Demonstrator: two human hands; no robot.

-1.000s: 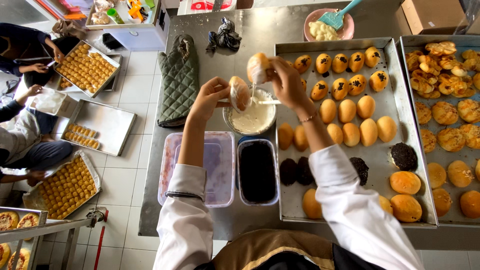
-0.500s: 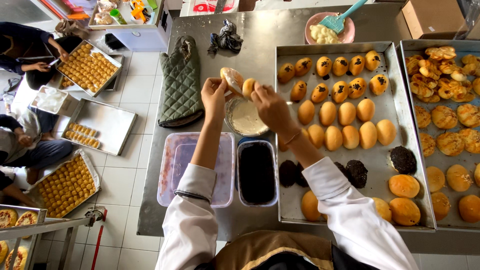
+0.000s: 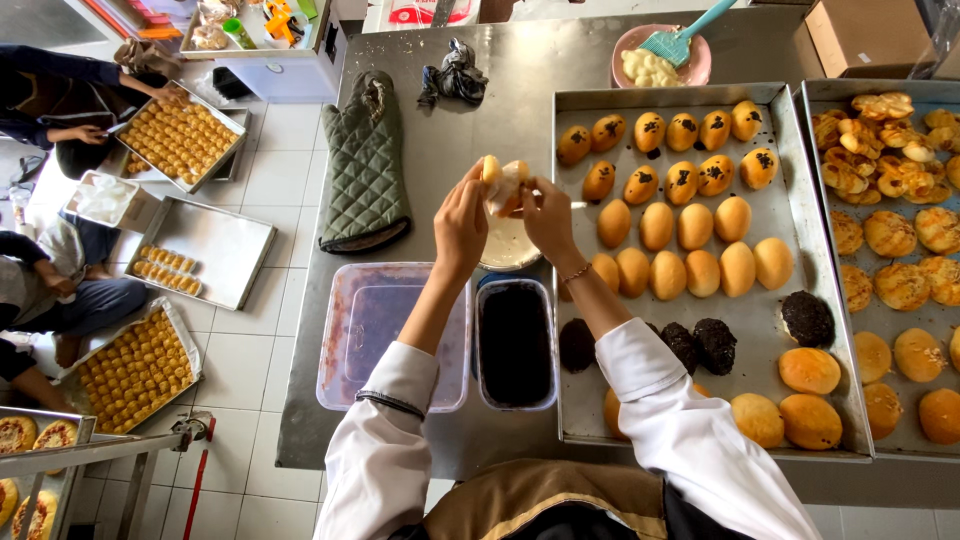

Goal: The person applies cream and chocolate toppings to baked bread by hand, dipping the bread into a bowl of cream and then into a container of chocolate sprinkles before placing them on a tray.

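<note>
My left hand (image 3: 462, 222) and my right hand (image 3: 548, 215) together hold a split golden bun (image 3: 502, 184) with white filling, above a round bowl of white cream (image 3: 506, 246). Both hands pinch the bun from either side. To the right lies a metal baking tray (image 3: 810, 268) with rows of golden buns (image 3: 685, 235), some topped with dark spots, plus a few dark chocolate-coated buns (image 3: 806, 318). Below my hands stand a container of dark chocolate (image 3: 515, 343) and a clear plastic tub (image 3: 380, 325).
A green oven mitt (image 3: 366, 165) and a dark cloth (image 3: 455, 77) lie on the steel table. A pink bowl with a teal brush (image 3: 660, 55) sits at the back. A second tray of pastries (image 3: 900, 220) is far right. People crouch on the tiled floor by trays (image 3: 180, 140) at left.
My hands have come together over the cream bowl, joining the two bun pieces that were held apart a second ago.
</note>
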